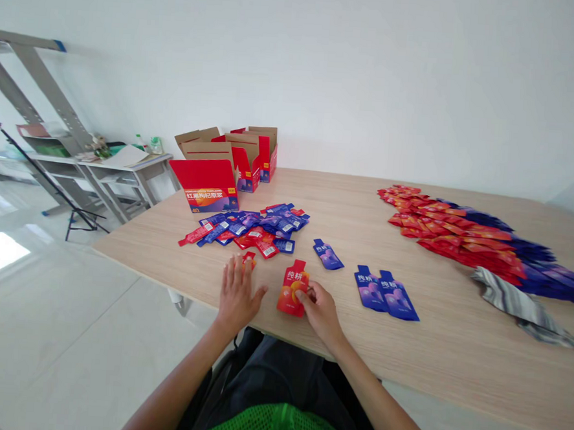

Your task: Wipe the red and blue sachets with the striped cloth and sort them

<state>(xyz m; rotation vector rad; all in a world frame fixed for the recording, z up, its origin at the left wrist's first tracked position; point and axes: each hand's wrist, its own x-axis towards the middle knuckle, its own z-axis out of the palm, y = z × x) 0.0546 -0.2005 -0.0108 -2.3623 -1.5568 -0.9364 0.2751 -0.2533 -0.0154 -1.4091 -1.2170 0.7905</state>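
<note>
My right hand (pixel 321 308) pinches the right edge of a red pouch (pixel 290 298), its printed face up, at the table's front edge. To its left my left hand (pixel 237 291) lies flat with fingers stretched, over another red pouch (pixel 249 257) that is mostly hidden. Beyond the hands is a loose pile of red and blue pouches (pixel 259 227). A single blue pouch (pixel 328 254) lies just right of the pile. Farther right, a blue pouch (pixel 370 290) slightly overlaps with another blue pouch (pixel 397 298).
Open red cartons (pixel 210 194) stand at the back left of the wooden table (pixel 336 208). Long overlapping rows of red pouches (pixel 451 235) and blue pouches (pixel 555 280) cover the right side, with a striped cloth (pixel 524 307) before them. A desk (pixel 129 166) stands beyond the left end.
</note>
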